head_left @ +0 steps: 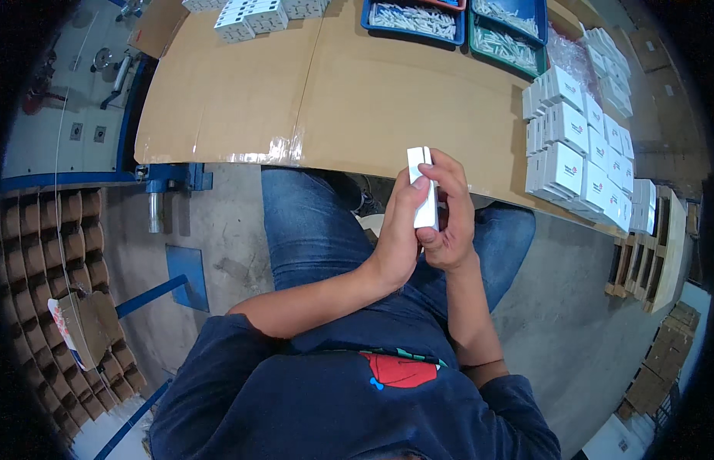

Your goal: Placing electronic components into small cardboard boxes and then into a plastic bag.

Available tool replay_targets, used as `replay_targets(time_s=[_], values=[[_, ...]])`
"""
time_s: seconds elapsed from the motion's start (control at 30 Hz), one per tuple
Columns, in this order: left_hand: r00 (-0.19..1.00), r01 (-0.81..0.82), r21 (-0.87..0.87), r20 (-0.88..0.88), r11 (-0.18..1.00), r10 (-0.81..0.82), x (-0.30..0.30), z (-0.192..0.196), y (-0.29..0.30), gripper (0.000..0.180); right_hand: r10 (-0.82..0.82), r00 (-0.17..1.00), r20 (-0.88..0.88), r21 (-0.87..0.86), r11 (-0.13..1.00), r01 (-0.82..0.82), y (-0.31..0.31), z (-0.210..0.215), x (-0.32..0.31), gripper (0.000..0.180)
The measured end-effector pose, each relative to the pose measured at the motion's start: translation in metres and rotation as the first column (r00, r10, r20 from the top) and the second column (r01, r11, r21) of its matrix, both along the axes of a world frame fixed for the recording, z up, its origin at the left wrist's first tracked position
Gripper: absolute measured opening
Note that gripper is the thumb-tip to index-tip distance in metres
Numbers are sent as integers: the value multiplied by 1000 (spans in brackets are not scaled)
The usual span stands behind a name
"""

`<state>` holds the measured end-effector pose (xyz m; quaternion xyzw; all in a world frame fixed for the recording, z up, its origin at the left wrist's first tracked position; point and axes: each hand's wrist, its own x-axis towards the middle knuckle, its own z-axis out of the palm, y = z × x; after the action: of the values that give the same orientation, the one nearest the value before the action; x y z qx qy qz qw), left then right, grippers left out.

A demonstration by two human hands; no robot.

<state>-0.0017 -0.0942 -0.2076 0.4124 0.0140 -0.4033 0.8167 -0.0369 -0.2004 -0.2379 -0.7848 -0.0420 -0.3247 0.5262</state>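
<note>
Between my two hands, just off the table's near edge, is a small white box [425, 211] seen on its narrow side. My left hand [398, 239] grips it from the left, with its thumb pressed on the near face. Fingers of my right hand [455, 207] curl round the right side, its thumb at the lower end. A thin seam runs near the top of the box. Its far side is hidden by my fingers.
The table is covered with brown cardboard [357, 100]. Stacks of white boxes [565, 146] stand at its right edge, more white boxes [251, 17] at the far left. A blue bin [365, 21] and a green bin [480, 54] hold small whitish pieces. Cardboard dividers [35, 253] lie at left.
</note>
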Motion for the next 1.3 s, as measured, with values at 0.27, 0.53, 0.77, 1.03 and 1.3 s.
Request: replay_targets(time_s=[0.27, 0.53, 0.77, 1.03, 1.3], values=[[1000, -18, -3, 13, 1000, 18, 0, -1, 0, 50, -8, 1000, 7, -19, 1000, 8, 1, 3, 1, 74], [998, -43, 24, 36, 999, 42, -2, -4, -1, 49, 0, 1000, 5, -5, 1000, 0, 2, 0, 1, 72], [998, -60, 36, 25, 998, 59, -4, -9, -2, 49, -8, 1000, -7, -8, 1000, 8, 2, 0, 0, 71], [997, -75, 32, 12, 997, 75, -3, -7, -3, 49, 5, 1000, -6, -2, 1000, -5, 0, -1, 2, 73], [996, -85, 12, 6, 996, 85, -4, -9, -2, 49, 19, 1000, 16, 9, 1000, -19, 1, -3, 3, 73]])
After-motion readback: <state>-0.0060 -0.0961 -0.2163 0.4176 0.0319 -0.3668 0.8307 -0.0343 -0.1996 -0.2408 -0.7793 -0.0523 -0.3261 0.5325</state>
